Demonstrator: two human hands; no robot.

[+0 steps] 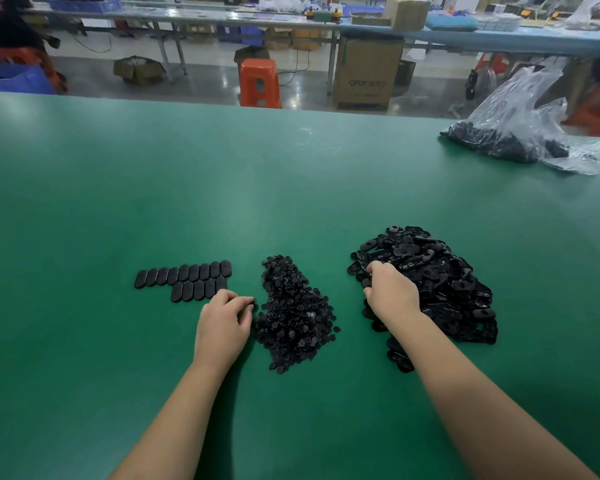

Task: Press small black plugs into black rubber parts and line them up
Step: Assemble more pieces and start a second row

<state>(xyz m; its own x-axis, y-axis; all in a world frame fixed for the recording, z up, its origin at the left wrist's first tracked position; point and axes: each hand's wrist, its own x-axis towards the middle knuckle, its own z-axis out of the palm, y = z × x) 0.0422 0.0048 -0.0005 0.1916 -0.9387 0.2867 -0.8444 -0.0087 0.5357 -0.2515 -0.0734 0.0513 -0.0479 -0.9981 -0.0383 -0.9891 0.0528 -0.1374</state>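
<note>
Both hands are laid palm-down beside the plug pile: left hand fingers curled at its left edge, right hand fingers buried in the rubber parts, grip hidden.

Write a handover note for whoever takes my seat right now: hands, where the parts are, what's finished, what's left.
Left hand: fingers curled at the near-left edge of the heap of small black plugs; a plug in its grip cannot be confirmed.
Right hand: fingers curled into the left side of the big pile of loose black rubber parts; what it holds is hidden.
Done: two rows of lined-up black oval pieces on the green table, left of the plugs, nine behind and five in front.
Left: both heaps are still large; a clear plastic bag of black parts waits far right.
</note>
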